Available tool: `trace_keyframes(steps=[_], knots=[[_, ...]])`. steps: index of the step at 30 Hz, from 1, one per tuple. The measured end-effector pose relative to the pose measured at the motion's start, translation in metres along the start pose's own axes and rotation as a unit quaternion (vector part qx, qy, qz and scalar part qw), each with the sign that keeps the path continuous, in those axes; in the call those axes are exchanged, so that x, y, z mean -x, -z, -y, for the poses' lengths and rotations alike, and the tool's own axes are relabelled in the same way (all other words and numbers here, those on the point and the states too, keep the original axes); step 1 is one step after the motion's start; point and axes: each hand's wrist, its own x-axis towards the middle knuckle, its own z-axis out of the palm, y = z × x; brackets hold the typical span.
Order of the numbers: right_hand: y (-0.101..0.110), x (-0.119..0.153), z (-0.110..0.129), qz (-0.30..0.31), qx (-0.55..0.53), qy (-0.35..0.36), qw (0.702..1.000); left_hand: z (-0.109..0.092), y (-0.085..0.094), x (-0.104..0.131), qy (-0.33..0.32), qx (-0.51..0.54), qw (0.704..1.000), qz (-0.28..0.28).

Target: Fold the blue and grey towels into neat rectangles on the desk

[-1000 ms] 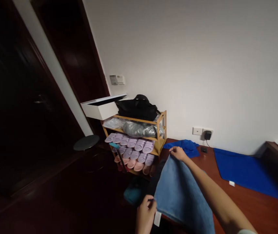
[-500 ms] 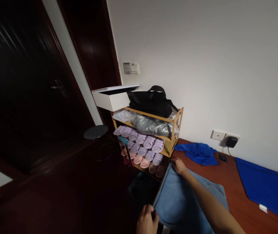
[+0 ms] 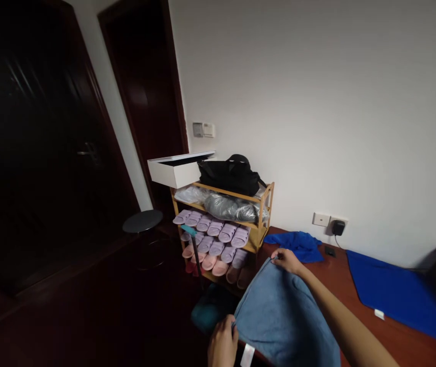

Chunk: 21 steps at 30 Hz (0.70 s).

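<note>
A grey-blue towel hangs between my two hands, its near-left edge raised off the brown table. My left hand pinches one corner at the bottom of the view, close to a white label. The far corner is gripped by the fingertips of my right hand, with that forearm crossing over the towel. Behind the right hand lies a crumpled bright blue cloth. Another blue cloth is spread flat at the right, with a white tag on its edge.
A wooden shoe rack with several lilac and pink slippers stands beyond the table. A black bag and an open white box rest on top. A round stool is left; a plugged-in black adapter is on the wall.
Both hands have lifted the towel's edge from the table, pulling it taut between them. The white label has come into fuller view as the camera shifted.
</note>
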Motion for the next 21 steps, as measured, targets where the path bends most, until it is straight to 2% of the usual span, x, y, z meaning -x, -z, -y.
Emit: trace_keyframes(steps=[4, 7, 12, 16, 18, 21], knots=[[0.045, 0.045, 0.025, -0.001, -0.019, 0.023, 1.000, 0.004, -0.002, 0.000, -0.055, 0.041, 0.997, -0.039], [0.069, 0.081, 0.043, -0.002, -0.032, 0.035, 0.999, -0.001, 0.001, 0.001, -0.093, 0.058, 0.991, -0.070], [0.103, 0.132, 0.070, -0.051, -0.044, 0.050, 0.997, -0.024, 0.023, 0.004, -0.144, 0.083, 0.982, -0.084], [0.149, 0.172, 0.085, -0.104, -0.062, 0.053, 0.991, -0.052, 0.062, 0.007, -0.234, 0.116, 0.957, -0.123], [0.176, 0.193, 0.092, -0.126, -0.084, 0.043, 0.988, -0.072, 0.089, 0.008, -0.271, 0.125, 0.945, -0.135], [0.213, 0.225, 0.104, -0.167, -0.113, 0.025, 0.979, -0.110, 0.140, 0.010, -0.321, 0.109, 0.934, -0.110]])
